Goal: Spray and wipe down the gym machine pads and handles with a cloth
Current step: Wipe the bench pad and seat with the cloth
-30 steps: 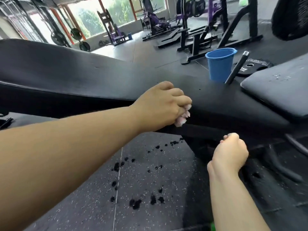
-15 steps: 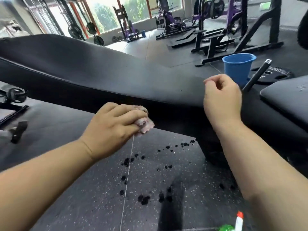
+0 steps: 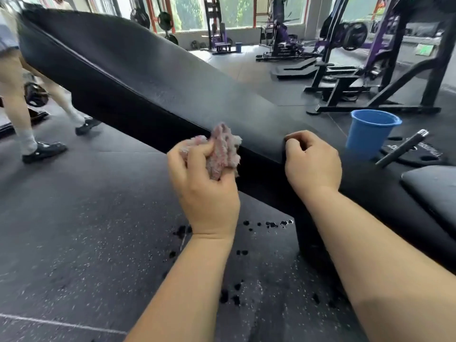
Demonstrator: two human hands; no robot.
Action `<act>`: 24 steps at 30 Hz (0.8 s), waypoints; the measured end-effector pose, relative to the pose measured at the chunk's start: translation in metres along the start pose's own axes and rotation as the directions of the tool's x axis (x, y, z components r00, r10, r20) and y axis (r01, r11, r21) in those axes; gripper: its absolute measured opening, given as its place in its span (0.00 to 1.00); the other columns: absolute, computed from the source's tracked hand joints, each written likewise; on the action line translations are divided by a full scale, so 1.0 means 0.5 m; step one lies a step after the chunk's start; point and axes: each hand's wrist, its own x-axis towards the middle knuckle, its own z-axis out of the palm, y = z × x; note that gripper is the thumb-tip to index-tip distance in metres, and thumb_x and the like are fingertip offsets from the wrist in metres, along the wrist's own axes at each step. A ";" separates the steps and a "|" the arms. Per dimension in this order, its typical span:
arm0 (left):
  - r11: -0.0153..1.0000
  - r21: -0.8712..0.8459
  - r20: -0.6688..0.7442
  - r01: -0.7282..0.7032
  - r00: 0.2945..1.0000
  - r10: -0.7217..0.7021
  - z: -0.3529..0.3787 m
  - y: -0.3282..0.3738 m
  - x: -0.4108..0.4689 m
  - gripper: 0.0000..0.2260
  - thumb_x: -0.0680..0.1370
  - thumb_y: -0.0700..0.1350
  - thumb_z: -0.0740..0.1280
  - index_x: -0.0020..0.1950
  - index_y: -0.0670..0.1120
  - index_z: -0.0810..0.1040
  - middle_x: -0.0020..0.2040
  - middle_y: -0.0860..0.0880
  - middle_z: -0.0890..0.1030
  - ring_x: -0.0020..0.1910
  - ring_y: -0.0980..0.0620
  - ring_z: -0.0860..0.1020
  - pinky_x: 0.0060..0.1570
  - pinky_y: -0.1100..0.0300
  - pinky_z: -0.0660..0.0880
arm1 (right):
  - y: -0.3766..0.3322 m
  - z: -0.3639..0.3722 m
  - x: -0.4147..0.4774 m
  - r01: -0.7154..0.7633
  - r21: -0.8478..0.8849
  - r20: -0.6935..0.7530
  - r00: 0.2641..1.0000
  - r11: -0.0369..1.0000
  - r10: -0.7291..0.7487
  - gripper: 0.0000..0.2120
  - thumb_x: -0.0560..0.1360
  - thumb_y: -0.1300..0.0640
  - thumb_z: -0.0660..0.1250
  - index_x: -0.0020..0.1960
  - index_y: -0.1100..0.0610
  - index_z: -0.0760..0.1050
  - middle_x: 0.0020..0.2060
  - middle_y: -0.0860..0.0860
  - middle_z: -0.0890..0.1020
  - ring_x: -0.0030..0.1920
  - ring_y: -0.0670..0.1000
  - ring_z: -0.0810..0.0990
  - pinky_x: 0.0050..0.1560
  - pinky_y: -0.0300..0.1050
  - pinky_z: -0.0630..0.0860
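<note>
A long black bench pad (image 3: 153, 77) slants from the upper left down to the centre right. My left hand (image 3: 204, 183) grips a bunched pink cloth (image 3: 223, 151) against the pad's near side edge. My right hand (image 3: 312, 161) sits just to the right, fingers curled over the pad's lower end corner. A second black pad (image 3: 434, 191) lies at the right edge. No spray bottle is in view.
A blue bucket (image 3: 370, 133) stands on the floor behind the bench, beside a black bar (image 3: 402, 148) and a weight plate (image 3: 419, 156). A person's legs (image 3: 22, 124) stand at the left. Wet spots (image 3: 266, 224) dot the speckled floor. Purple racks (image 3: 365, 58) fill the back.
My left hand has carried the cloth rightward and up to the pad's edge. My right hand has dropped from mid-air onto the pad's end corner. The view has swung, bringing the person's legs into sight.
</note>
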 end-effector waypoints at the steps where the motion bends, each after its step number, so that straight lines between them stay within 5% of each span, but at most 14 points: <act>1: 0.999 0.016 0.053 -0.028 0.998 0.027 0.010 -0.005 -0.025 0.09 0.71 0.33 0.72 0.48 0.42 0.76 0.55 0.51 0.68 0.54 0.53 0.72 0.55 0.61 0.74 | 0.000 -0.001 -0.002 0.002 0.008 0.010 1.000 1.000 -0.002 0.11 0.76 0.53 0.58 0.50 0.45 0.79 0.37 0.42 0.78 0.43 0.49 0.75 0.33 0.38 0.64; 5: 0.988 0.051 0.143 -0.146 0.980 0.138 0.035 -0.028 -0.064 0.13 0.71 0.34 0.73 0.48 0.45 0.72 0.53 0.44 0.72 0.50 0.44 0.75 0.50 0.55 0.74 | 0.011 -0.002 -0.002 0.007 0.011 -0.026 1.000 1.000 -0.006 0.13 0.76 0.52 0.58 0.51 0.44 0.80 0.39 0.44 0.80 0.43 0.50 0.76 0.39 0.43 0.67; 9: 0.955 0.218 0.195 -0.204 0.967 0.162 -0.009 -0.026 -0.038 0.10 0.70 0.37 0.71 0.50 0.46 0.83 0.54 0.44 0.78 0.52 0.47 0.73 0.54 0.47 0.70 | 0.015 0.000 -0.004 -0.013 0.023 -0.049 0.999 1.000 0.014 0.13 0.76 0.52 0.59 0.51 0.45 0.81 0.38 0.44 0.81 0.43 0.50 0.77 0.38 0.43 0.68; 11: 0.961 0.258 0.036 -0.099 0.995 0.093 -0.052 -0.022 0.012 0.13 0.72 0.40 0.68 0.55 0.49 0.84 0.59 0.45 0.77 0.57 0.47 0.71 0.61 0.52 0.63 | 0.014 -0.001 -0.005 -0.012 0.028 -0.038 0.999 1.000 0.013 0.13 0.76 0.52 0.58 0.51 0.44 0.81 0.37 0.44 0.81 0.42 0.50 0.78 0.37 0.42 0.68; 15: 0.996 0.074 -0.260 -0.054 0.963 0.072 -0.100 -0.039 0.139 0.13 0.77 0.35 0.66 0.59 0.43 0.82 0.60 0.40 0.67 0.59 0.50 0.70 0.66 0.65 0.65 | 0.016 -0.003 -0.009 -0.014 0.025 -0.033 0.999 1.000 0.015 0.13 0.76 0.53 0.58 0.50 0.44 0.81 0.35 0.43 0.80 0.40 0.50 0.78 0.35 0.42 0.68; 20: 0.988 0.034 0.075 -0.151 0.986 0.148 -0.001 -0.007 -0.009 0.20 0.71 0.29 0.69 0.60 0.44 0.82 0.57 0.45 0.74 0.55 0.49 0.72 0.61 0.64 0.69 | 0.013 -0.001 -0.010 -0.028 0.037 -0.045 0.999 0.999 0.030 0.12 0.76 0.52 0.59 0.50 0.43 0.82 0.35 0.43 0.81 0.38 0.47 0.77 0.36 0.43 0.69; 24: 0.996 0.022 0.100 -0.089 0.991 0.086 0.026 -0.016 -0.054 0.17 0.73 0.32 0.71 0.59 0.45 0.84 0.58 0.51 0.72 0.55 0.49 0.71 0.60 0.72 0.65 | 0.011 -0.006 -0.012 -0.030 0.045 -0.027 0.999 0.999 0.031 0.12 0.76 0.53 0.60 0.49 0.42 0.81 0.34 0.41 0.80 0.36 0.43 0.76 0.34 0.39 0.68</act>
